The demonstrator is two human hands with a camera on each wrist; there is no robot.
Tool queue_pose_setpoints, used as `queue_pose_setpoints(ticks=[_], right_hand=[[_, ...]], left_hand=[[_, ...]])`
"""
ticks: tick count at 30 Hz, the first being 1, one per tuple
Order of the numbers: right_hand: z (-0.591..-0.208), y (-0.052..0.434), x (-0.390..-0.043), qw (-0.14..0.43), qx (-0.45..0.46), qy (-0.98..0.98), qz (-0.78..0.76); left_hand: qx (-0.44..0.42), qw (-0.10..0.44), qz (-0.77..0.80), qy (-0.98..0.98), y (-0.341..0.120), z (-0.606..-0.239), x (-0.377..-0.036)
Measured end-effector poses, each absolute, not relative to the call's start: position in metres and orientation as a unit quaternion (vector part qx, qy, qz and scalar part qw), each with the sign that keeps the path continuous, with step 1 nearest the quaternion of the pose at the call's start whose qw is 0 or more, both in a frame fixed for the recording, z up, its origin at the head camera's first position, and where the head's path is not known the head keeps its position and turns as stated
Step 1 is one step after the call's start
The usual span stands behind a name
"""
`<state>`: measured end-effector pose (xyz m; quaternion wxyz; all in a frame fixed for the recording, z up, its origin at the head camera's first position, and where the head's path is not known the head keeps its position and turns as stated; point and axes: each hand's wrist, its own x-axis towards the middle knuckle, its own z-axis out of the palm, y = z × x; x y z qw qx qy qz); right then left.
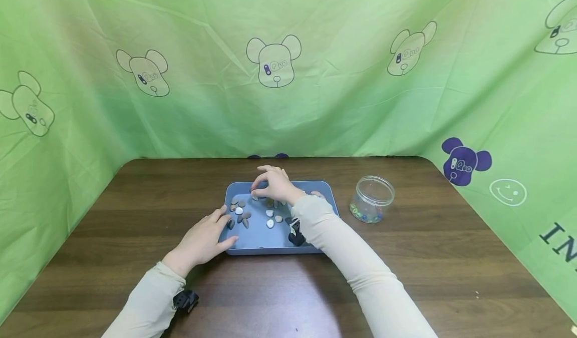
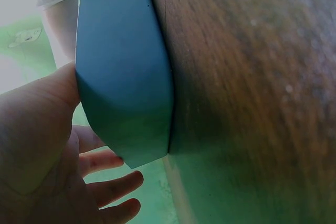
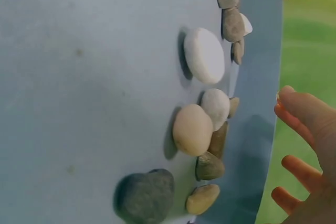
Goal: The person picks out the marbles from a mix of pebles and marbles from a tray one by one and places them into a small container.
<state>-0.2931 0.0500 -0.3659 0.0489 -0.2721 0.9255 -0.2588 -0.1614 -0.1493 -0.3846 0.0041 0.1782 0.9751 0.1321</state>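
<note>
A shallow blue tray (image 1: 257, 237) holds several white, tan and dark pebbles. My left hand (image 1: 203, 240) rests at its left front corner, fingers spread; in the left wrist view, the thumb touches the rim and a fingertip meets the corner of the tray wall (image 2: 123, 72). My right hand (image 1: 278, 185) is over the back of the tray, thumb and index finger pinched together. A small pale object (image 3: 279, 96) shows between those fingertips; its kind I cannot tell. Larger in the right wrist view are a white pebble (image 3: 205, 56), a cream pebble (image 3: 192, 129) and a dark stone (image 3: 144, 196).
Right of the tray stands a lidless clear jar (image 1: 371, 198) with green and blue glass pieces at its bottom. The brown wooden table (image 1: 149, 218) ends at a green printed curtain (image 1: 207, 107). My right forearm crosses over the tray's right side.
</note>
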Motion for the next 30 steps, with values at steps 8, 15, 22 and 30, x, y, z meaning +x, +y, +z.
queue_pose_setpoints(ticks=[8, 15, 22, 30], right_hand=[[-0.360, 0.055, -0.292, 0.040, -0.284, 0.919, -0.271], [-0.358, 0.061, -0.292, 0.038, -0.287, 0.915, -0.282], [-0.355, 0.068, -0.291, 0.038, -0.284, 0.915, -0.284], [-0.349, 0.073, -0.290, 0.036, -0.288, 0.912, -0.290]], left_hand=[[0.179, 0.003, 0.133, 0.975, -0.149, -0.384, -0.161], [0.175, 0.010, 0.133, 0.975, -0.149, -0.383, -0.160], [0.169, 0.015, 0.134, 0.976, -0.149, -0.383, -0.160], [0.171, 0.012, 0.134, 0.976, -0.150, -0.384, -0.162]])
